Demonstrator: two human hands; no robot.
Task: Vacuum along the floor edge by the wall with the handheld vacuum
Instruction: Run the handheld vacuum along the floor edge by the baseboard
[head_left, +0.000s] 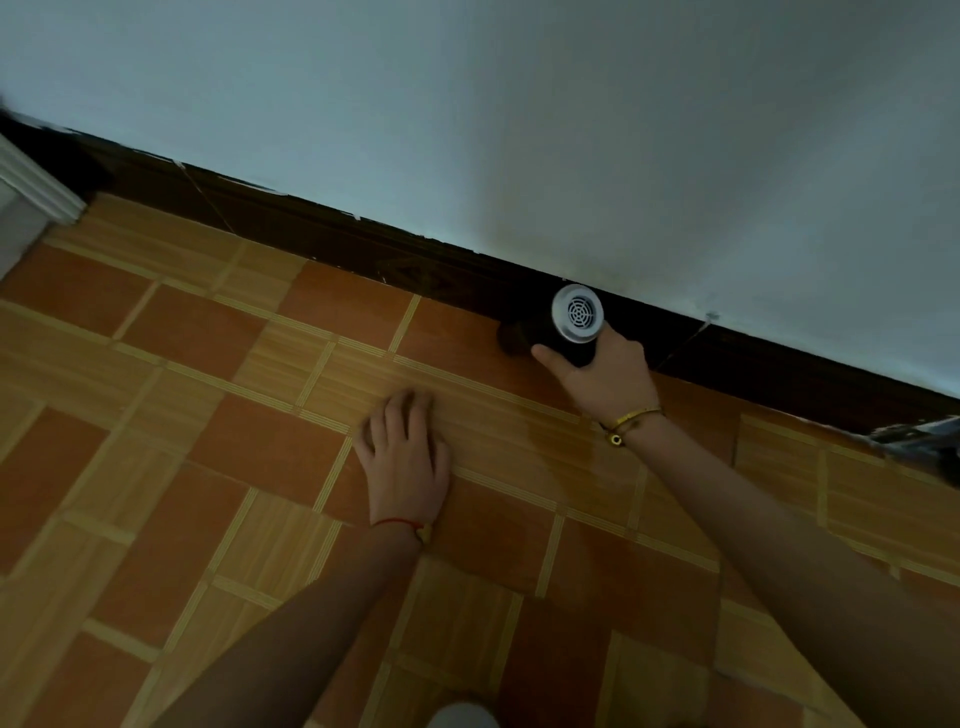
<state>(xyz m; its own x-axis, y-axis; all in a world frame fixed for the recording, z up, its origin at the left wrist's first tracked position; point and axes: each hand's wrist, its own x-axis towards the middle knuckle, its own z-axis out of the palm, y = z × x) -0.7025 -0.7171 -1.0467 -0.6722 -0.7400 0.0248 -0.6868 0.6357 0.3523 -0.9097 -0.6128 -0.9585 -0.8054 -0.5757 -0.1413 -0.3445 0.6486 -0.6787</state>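
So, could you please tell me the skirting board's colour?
The skirting board is dark brown, almost black, in the head view.

you won't find any readable text, label, brand, number or sign here. the grey vented end cap of the handheld vacuum (575, 313) carries only a slotted grille pattern, with no lettering that shows. the wall (519, 130), the dark skirting (363, 254) and the tiled floor (208, 415) bear no writing either.

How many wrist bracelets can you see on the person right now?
2: a red string bracelet on the left wrist, and a gold bracelet on the right wrist, behind the hand gripping the handheld vacuum.
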